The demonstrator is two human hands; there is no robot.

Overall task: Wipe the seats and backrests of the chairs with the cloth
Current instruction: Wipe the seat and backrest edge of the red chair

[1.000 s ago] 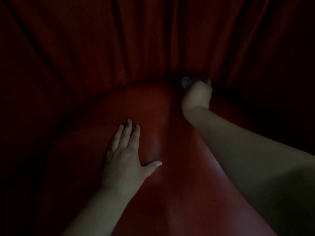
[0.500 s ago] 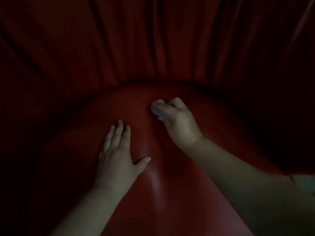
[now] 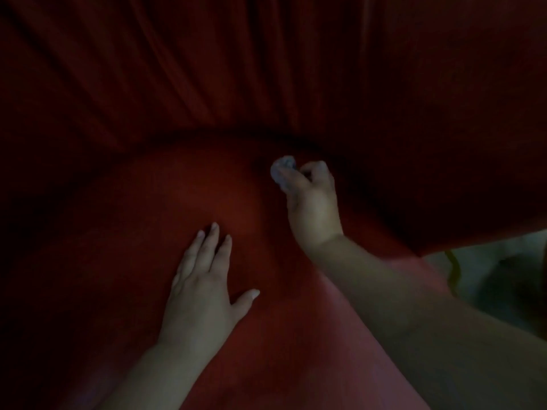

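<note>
A red padded chair seat point(image 3: 183, 208) fills the lower middle of the dim head view. My left hand point(image 3: 201, 288) rests flat on it, fingers straight and thumb spread. My right hand point(image 3: 310, 199) grips a small pale wad of cloth point(image 3: 282, 168) and holds it against the seat near its far edge. Only a bunched tip of the cloth shows past my fingers.
Dark red pleated fabric point(image 3: 207, 69) hangs behind the seat and across the top of the view. A patch of pale floor point(image 3: 488, 261) shows at the right, past the seat's edge. The left side lies in deep shadow.
My right hand, with the cloth, came back from the seat's far right edge toward the middle, then shifted a little farther away again. My left hand stayed flat on the seat.
</note>
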